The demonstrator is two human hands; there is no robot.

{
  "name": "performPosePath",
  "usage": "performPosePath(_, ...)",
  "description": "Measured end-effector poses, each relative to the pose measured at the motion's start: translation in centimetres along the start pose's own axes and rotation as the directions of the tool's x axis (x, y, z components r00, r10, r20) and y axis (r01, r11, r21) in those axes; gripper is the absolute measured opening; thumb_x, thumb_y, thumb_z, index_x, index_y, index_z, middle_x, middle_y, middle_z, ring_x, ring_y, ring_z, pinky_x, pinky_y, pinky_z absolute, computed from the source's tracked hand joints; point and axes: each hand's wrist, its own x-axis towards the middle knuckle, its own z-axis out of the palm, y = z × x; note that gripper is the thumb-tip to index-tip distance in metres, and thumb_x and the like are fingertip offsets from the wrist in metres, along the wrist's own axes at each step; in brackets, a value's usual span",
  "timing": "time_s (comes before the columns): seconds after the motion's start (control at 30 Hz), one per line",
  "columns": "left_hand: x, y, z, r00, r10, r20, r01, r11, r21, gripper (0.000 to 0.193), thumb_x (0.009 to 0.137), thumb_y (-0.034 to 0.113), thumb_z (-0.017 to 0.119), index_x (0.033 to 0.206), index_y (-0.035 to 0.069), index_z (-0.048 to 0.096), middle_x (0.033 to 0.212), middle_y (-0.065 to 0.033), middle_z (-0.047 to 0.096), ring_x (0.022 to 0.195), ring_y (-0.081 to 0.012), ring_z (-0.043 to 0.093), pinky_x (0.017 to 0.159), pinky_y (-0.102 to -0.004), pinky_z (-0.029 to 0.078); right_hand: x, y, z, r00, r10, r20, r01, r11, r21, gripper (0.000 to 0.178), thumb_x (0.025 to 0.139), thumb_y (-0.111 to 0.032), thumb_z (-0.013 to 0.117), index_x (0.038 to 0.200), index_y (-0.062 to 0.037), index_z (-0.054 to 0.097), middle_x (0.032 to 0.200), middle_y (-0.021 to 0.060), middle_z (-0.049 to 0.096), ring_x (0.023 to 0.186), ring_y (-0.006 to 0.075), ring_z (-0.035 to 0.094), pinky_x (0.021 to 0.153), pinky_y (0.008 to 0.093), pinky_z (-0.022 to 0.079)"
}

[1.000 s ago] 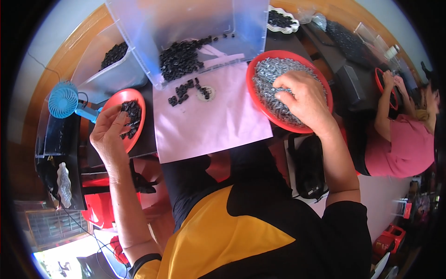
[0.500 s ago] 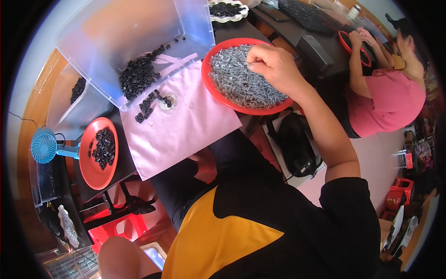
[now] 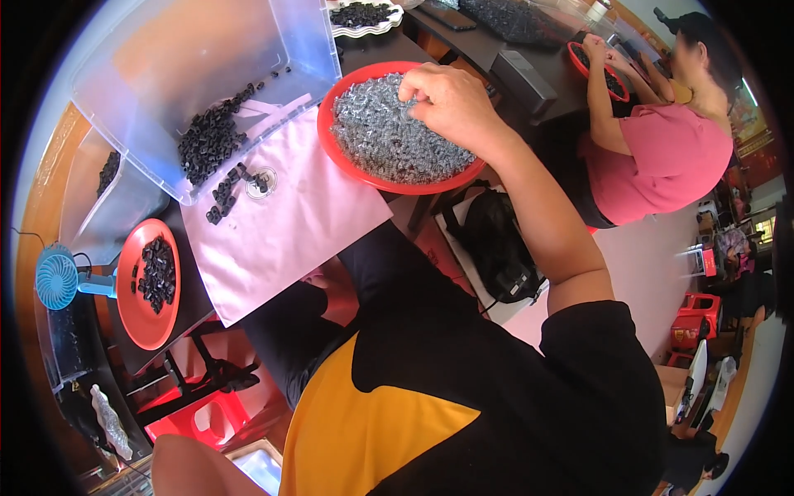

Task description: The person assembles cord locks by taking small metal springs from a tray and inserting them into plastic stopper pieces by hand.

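My right hand (image 3: 447,99) is over the red bowl (image 3: 332,157) at the upper middle, thumb and fingers pinched together. Whatever lies between the fingertips is too small to make out. Small clear pieces (image 3: 376,136) fill this bowl, glinting like plastic or glass. My left hand does not show; only part of a bare limb appears at the lower left. Left of the bowl, several small black parts (image 3: 223,198) lie in a loose row on a pink cloth (image 3: 285,240). Beside them is a small round clear disc (image 3: 261,183), with black parts touching it.
A large clear bin (image 3: 186,186) holds a heap of black parts. An orange-red plate (image 3: 136,326) with more black parts stands at left, near a blue fan (image 3: 58,277). A scalloped white dish (image 3: 364,31) is at the back. A person in pink (image 3: 662,161) works at right.
The whole view has shifted, so the table things appear further left. My right hand stays over the clear pieces, fingers still pinched, its pose slightly changed.
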Motion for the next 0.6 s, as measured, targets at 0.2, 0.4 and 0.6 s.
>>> performPosePath(0.2, -0.5, 0.6, 0.3, 0.997, -0.03, 0.074, 0.039, 0.992, -0.116, 0.021, 0.094, 0.014, 0.056, 0.101, -0.001, 0.069, 0.114, -0.0155, 0.065, 0.098, -0.0291, 0.065, 0.086, -0.0372, 0.054, -1.4, -0.2, -2.3, 0.983, 0.026, 0.18, 0.003, 0.988, -0.157, 0.018, 0.075, -0.012, 0.073, 0.092, -0.0085, 0.067, 0.092, 0.0062, 0.066, 0.086, 0.0271, 0.064, 0.076, 0.0419, 0.049)
performPosePath(0.4, -0.4, 1.2, 0.6, 0.988, -0.036, 0.147, 0.07, 0.969, -0.235, 0.02, 0.092, 0.013, 0.059, 0.101, 0.0, 0.069, 0.114, -0.0156, 0.064, 0.1, -0.0296, 0.064, 0.089, -0.0381, 0.052, -1.6, 1.1, -0.4, 0.988, -0.101, 0.115, 0.118, 0.982, -0.15, 0.011, 0.076, -0.003, 0.067, 0.084, -0.006, 0.061, 0.085, 0.0053, 0.065, 0.085, 0.0299, 0.063, 0.073, 0.044, 0.048)
performPosePath(0.6, 0.1, 1.9, 0.9, 0.977, -0.029, 0.212, 0.098, 0.942, -0.321, 0.018, 0.09, 0.012, 0.062, 0.102, 0.0, 0.069, 0.115, -0.0156, 0.064, 0.102, -0.0301, 0.063, 0.091, -0.039, 0.051, -1.3, 1.9, 0.1, 0.999, 0.046, -0.009, -0.041, 0.955, 0.292, 0.008, 0.082, -0.003, 0.067, 0.089, -0.0045, 0.063, 0.081, 0.0017, 0.064, 0.074, 0.0141, 0.062, 0.066, 0.0299, 0.048)
